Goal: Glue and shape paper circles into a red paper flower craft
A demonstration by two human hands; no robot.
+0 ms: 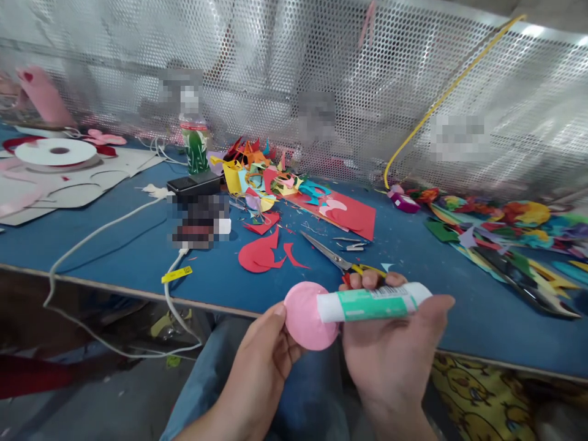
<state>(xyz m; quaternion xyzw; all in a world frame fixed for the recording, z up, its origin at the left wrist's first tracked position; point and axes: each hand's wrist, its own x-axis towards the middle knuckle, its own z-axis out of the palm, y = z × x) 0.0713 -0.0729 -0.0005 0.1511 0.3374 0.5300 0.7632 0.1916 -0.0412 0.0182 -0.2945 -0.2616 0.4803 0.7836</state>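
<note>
My left hand (pixel 271 346) pinches a round pink paper disc (pixel 307 315) by its left edge, thumb on top. A white and green glue stick (pixel 374 304) lies across the fingers of my right hand (pixel 390 355), and its white end rests over the right part of the disc. Both are held above my lap, just in front of the table edge. Close beyond my right fingers, scissors (pixel 340 260) with yellow and red handles lie on the blue table. Left of them are red paper cutouts (pixel 260 252).
Colourful paper scraps (pixel 257 171) are heaped at the back, beside a red sheet (pixel 358 214). A green-labelled bottle (pixel 196 147) and a black device (pixel 195 184) stand to the left. A white cable (pixel 101 229) hangs over the edge. More coloured paper (pixel 519 220) is on the right.
</note>
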